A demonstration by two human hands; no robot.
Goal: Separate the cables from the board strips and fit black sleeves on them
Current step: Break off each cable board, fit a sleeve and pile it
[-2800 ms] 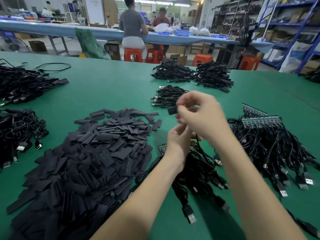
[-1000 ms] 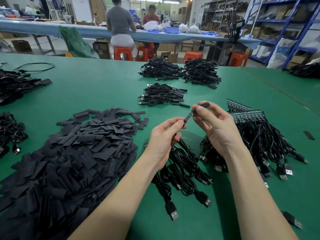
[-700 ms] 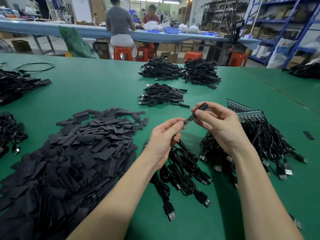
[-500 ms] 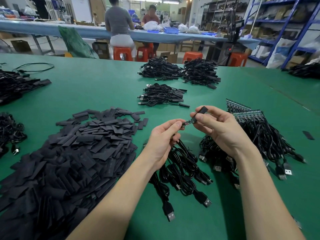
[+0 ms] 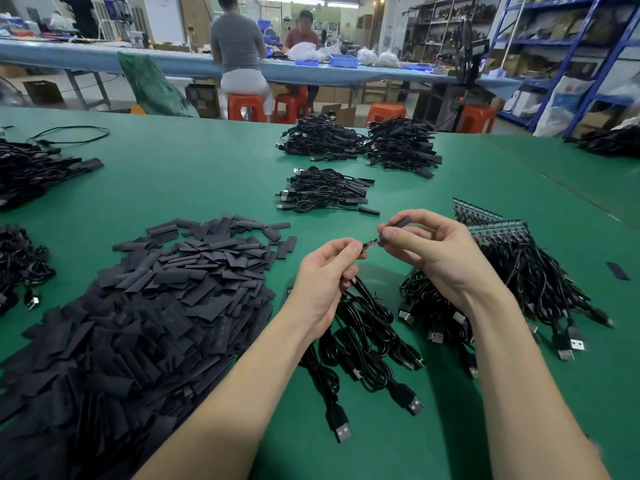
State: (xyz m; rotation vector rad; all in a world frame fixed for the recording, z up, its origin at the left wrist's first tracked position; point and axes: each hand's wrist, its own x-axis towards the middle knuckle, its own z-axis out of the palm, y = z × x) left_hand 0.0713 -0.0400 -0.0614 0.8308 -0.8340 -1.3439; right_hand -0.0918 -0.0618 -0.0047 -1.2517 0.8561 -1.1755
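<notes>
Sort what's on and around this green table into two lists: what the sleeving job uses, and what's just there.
Job:
left hand, pinching the small board on its cable
right hand, pinching a black sleeve
sleeve pile
board strips
loose cables

Just there:
orange stools
blue bin
shelving

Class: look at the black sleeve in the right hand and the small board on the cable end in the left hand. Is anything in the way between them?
Nothing visible. The right hand pinches the sleeve, the left hand holds the cable's board end, and the sleeve's mouth sits right at the board's tip, with only open air over the green table.
</notes>
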